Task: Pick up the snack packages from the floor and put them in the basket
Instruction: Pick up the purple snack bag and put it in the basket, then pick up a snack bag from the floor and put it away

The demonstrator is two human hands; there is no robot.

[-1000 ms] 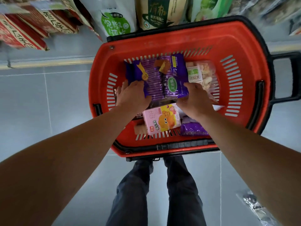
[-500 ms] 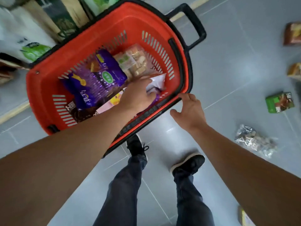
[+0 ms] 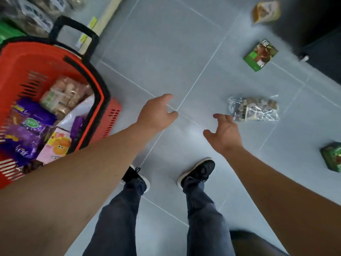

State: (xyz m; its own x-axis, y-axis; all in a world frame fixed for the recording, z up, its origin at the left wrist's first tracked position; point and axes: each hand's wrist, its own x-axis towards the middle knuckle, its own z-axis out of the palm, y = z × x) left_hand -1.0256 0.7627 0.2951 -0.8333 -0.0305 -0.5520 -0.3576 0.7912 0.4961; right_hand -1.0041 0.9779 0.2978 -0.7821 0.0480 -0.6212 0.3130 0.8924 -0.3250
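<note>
The red basket [image 3: 22,58] stands at the left, holding purple, pink and clear snack packs. My left hand [image 3: 156,113] hangs over the grey floor to the right of the basket, fingers relaxed and holding nothing. My right hand [image 3: 224,133] is spread open, just left of a clear bag of snacks [image 3: 253,111] on the floor, not touching it. A green package [image 3: 260,55] lies farther off. An orange-brown package [image 3: 266,11] lies at the top right. Another green package [image 3: 332,157] sits at the right edge.
Shelves with bagged goods [image 3: 27,13] run along the top left behind the basket. A dark unit [image 3: 317,34] fills the top right corner. My two feet [image 3: 197,171] stand on the tiled floor below my hands.
My left hand has come out of the basket and swung right over the floor. My right hand has moved from the basket's rim toward the clear bag. The view has turned right.
</note>
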